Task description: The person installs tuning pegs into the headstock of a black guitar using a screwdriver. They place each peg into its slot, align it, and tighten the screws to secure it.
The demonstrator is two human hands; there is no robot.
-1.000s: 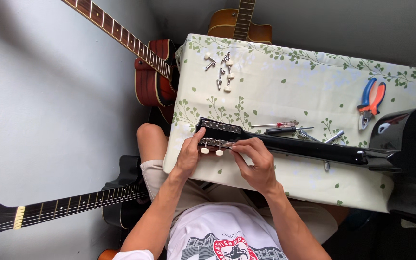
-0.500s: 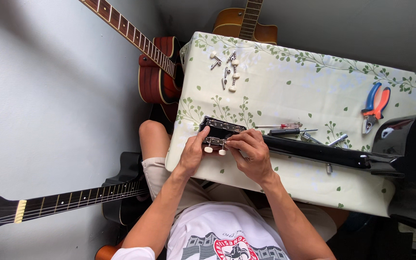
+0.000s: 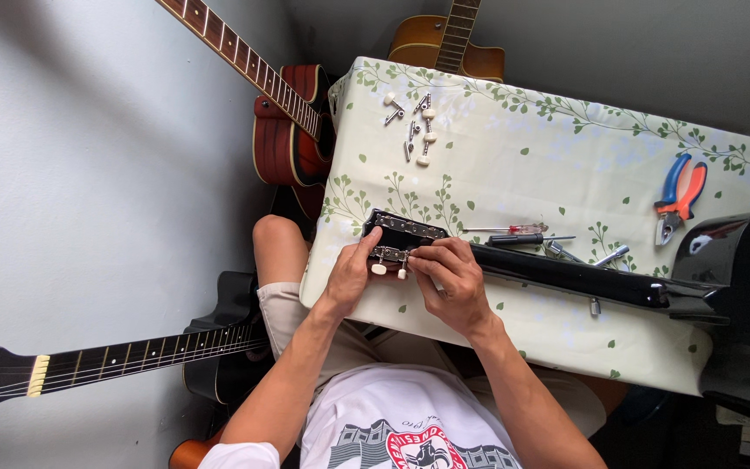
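Barely shifted since earlier: both hands still at the black guitar headstock on the counter. Left hand curled around its near edge; right hand pinching a white tuning peg. Loose pegs, screwdrivers, pliers well apart.

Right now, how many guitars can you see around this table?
5: black guitar lying on the table; red one at its left; brown one behind; dark one and an orange body lower left. Others may be hidden.
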